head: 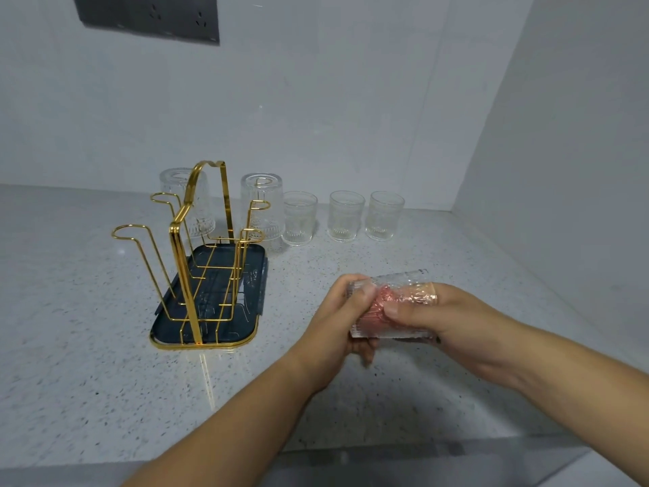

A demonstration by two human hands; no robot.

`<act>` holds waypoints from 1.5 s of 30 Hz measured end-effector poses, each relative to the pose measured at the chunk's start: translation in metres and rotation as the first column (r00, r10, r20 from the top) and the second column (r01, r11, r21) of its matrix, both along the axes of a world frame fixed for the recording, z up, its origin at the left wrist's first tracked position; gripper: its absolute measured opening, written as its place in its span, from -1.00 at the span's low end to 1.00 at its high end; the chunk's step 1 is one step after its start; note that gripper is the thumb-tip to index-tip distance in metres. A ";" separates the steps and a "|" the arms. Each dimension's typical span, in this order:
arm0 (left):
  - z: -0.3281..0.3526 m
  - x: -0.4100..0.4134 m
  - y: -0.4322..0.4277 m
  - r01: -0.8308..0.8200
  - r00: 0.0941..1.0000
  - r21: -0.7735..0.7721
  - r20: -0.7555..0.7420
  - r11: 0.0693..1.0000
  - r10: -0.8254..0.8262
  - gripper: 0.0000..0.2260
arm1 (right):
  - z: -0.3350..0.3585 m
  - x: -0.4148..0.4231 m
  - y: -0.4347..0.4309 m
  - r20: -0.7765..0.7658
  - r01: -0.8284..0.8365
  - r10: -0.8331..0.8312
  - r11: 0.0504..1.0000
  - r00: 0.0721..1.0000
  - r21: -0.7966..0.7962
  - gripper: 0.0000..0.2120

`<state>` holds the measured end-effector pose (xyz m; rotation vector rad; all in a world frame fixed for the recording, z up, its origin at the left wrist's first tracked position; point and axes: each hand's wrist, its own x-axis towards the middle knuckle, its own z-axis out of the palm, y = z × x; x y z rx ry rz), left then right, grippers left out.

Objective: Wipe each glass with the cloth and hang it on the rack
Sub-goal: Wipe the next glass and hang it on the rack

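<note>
Head view. I see no brand, label or readable writing on any item; the dark panel [147,16] on the back wall carries socket holes only.

Both bare hands meet over the speckled counter [87,381], right of centre. The left hand [333,325] is clenched around the base end of a ribbed clear glass [393,307], which lies on its side in the air, mouth toward the right. The right hand [453,321] grasps the mouth end, with its fingers reaching inside the glass. A pink cloth [381,305] shows through the wall of the glass, bunched inside it; I cannot tell how much of it the fingers pinch.

To the left stands the gold wire rack [189,247] on its dark tray [246,286], with a tall central handle and hooked arms. Two glasses hang upside down on the far arms: one [182,198] behind the handle, partly screened by the wire, and one [263,202] on the far right arm. The near arms are bare.

Just right of the rack, three more glasses stand upright in a row near the back wall: the first [299,217] close beside the hung glass, the second [346,215] and the third [384,214] a little apart. Nothing lies between the hands and this row. The side wall [562,170] closes the counter on the right.
</note>
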<state>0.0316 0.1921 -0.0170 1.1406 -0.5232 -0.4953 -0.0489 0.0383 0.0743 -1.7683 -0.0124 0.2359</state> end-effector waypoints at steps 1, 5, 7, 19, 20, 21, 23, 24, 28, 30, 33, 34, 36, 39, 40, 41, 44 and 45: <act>0.000 -0.001 0.000 -0.025 1.000 0.012 0.009 1.000 0.025 -0.68 | -0.001 -0.001 0.004 -0.004 -0.010 0.010 1.000 1.000 0.016 -0.78; 0.002 0.002 -0.001 -0.038 0.982 0.060 -0.184 0.997 0.048 -0.35 | -0.012 -0.003 0.013 0.193 -0.157 0.252 0.902 0.948 -0.403 -0.87; 0.001 0.005 0.000 0.009 0.965 0.065 -0.261 0.998 0.008 -0.40 | -0.012 -0.002 0.009 0.256 -0.109 0.463 0.626 0.849 -0.772 -0.82; 0.002 0.009 0.000 -0.116 0.955 -0.003 -0.277 0.993 0.111 -0.49 | -0.013 0.002 0.005 0.258 0.041 0.022 0.971 0.966 -0.237 -0.79; 0.002 0.009 -0.001 -0.136 0.957 0.003 -0.258 0.991 0.132 -0.49 | -0.012 0.001 0.003 0.232 0.065 -0.029 0.987 0.972 -0.147 -0.78; 0.002 0.008 -0.002 -0.150 0.959 0.004 -0.244 0.989 0.147 -0.49 | -0.010 0.000 0.000 0.201 0.081 -0.068 0.995 0.977 -0.055 -0.77; 0.001 0.008 -0.003 -0.172 0.959 -0.001 -0.229 0.985 0.167 -0.49 | -0.008 -0.002 -0.004 0.131 0.107 -0.124 0.986 0.984 0.131 -0.73; 0.001 0.009 -0.004 -0.186 0.956 -0.003 -0.232 0.983 0.180 -0.49 | -0.007 -0.003 -0.006 0.099 0.113 -0.139 0.966 0.985 0.231 -0.72; 0.000 0.011 -0.003 -0.219 0.944 -0.020 -0.257 0.976 0.206 -0.52 | 0.000 -0.011 -0.017 0.090 -0.053 0.011 0.876 0.996 0.480 -0.52; -0.001 0.011 -0.003 -0.221 0.943 -0.027 -0.261 0.975 0.206 -0.52 | 0.000 -0.011 -0.022 0.123 -0.130 0.087 0.906 0.989 0.402 -0.42; 0.000 0.010 -0.003 -0.229 0.941 -0.028 -0.263 0.973 0.214 -0.51 | 0.001 -0.011 -0.023 0.185 -0.107 0.090 0.990 0.979 0.087 -0.52; 0.000 0.011 -0.003 -0.229 0.939 -0.026 -0.268 0.973 0.214 -0.51 | 0.003 -0.012 -0.021 0.219 -0.066 0.071 0.997 0.973 -0.031 -0.57; -0.001 0.012 -0.003 -0.229 0.937 -0.018 -0.276 0.973 0.215 -0.52 | 0.006 -0.014 -0.015 0.267 -0.008 0.053 0.986 0.962 -0.168 -0.58; -0.001 0.012 -0.003 -0.219 0.934 -0.013 -0.294 0.976 0.206 -0.50 | 0.002 -0.011 -0.007 0.385 0.119 -0.021 0.965 0.923 -0.235 -0.58; -0.001 0.012 -0.003 -0.206 0.938 -0.016 -0.288 0.978 0.193 -0.45 | 0.000 -0.009 -0.006 0.433 0.184 -0.059 0.950 0.899 -0.252 -0.59; -0.001 0.012 -0.003 -0.190 0.943 -0.028 -0.282 0.981 0.175 -0.37 | -0.001 -0.007 -0.005 0.467 0.230 -0.092 0.941 0.880 -0.249 -0.61; 0.002 0.008 -0.001 -0.149 0.948 -0.045 -0.291 0.988 0.130 -0.16 | -0.006 0.001 -0.005 0.507 0.284 -0.154 0.940 0.848 -0.190 -0.77; 0.003 0.006 -0.001 -0.141 0.946 -0.042 -0.300 0.989 0.122 -0.16 | -0.007 0.004 -0.004 0.507 0.287 -0.160 0.940 0.847 -0.184 -0.87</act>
